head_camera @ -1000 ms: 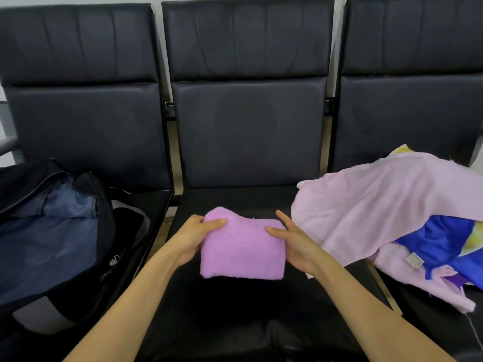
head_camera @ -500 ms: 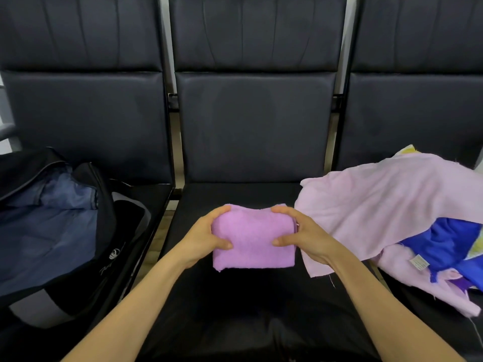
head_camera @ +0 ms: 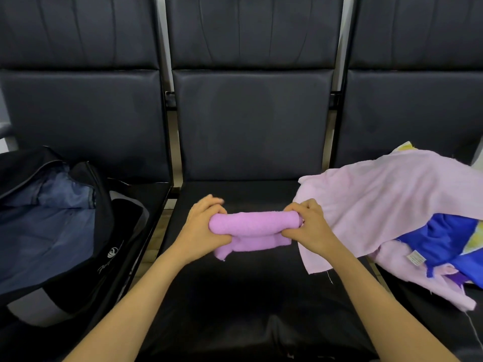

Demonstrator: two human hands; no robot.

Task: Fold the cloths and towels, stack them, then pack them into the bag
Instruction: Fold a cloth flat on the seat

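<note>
While the left hand (head_camera: 201,228) and the right hand (head_camera: 311,228) each curled round one end of the towel (head_camera: 254,223), it was held low over the middle seat of the bench (head_camera: 248,309). It was doubled into a thick roll, with a lower flap hanging beneath. By my judgement the folding step was in hand, and for this piece it was nearly done. The next move called for pressing the bundle flat and setting it on the bare seat as the base of a stack. The loose corner at lower left would need tucking under so the fold did not spring open.

On the left seat the bag (head_camera: 112,252) lay with its mouth wide open. Blue fabric showed inside; whether that was lining or a garment already packed I could not tell from this angle. Nothing from the pile appeared to be in it.

On the right seat a pink cloth (head_camera: 379,199) lay crumpled and unfolded over a blue cloth (head_camera: 449,239). Its near edge spilled onto the middle seat just beside the right hand. Both awaited folding.
</note>
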